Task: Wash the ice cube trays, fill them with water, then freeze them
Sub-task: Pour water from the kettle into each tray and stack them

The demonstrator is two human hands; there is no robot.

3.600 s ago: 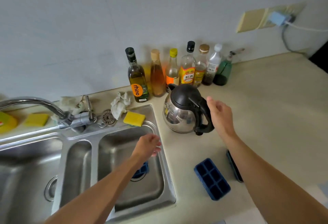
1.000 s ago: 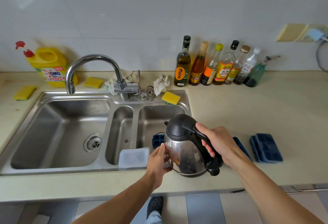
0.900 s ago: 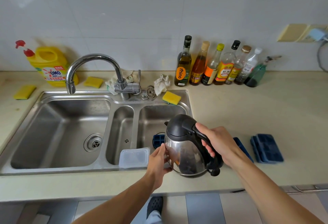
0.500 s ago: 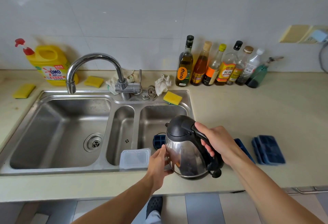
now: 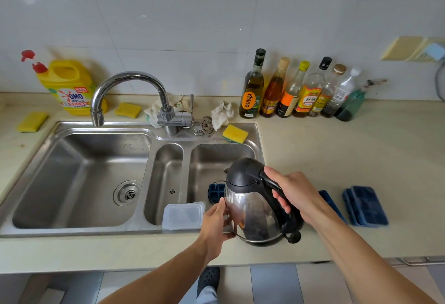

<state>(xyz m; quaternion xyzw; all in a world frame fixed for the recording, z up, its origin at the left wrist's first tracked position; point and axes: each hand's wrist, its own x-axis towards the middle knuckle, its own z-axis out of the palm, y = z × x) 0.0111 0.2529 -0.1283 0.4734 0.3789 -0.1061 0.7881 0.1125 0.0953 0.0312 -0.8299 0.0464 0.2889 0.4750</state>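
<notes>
Right hand [image 5: 298, 195] gripping kettle [image 5: 255, 212], left hand [image 5: 214, 225] flat against it (ice tray [image 5: 215, 193] half-hidden behind)

- "OMO" in blue letters on the red-and-white label of the yellow detergent jug [image 5: 68, 87]; the smaller print under it is too fine to read.
- "rhino", printed sideways on the orange oval label of the dark oil bottle [image 5: 252, 92].
- "料酒" on the yellow label of the clear black-capped bottle [image 5: 311, 93].

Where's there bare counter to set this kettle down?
Widest bare patch: the counter right of the sink, between the bottle row and the blue ice trays. The front strip below the large basin is bare too. Crowded: behind the tap, with cloths, sponges and a strainer.
</notes>
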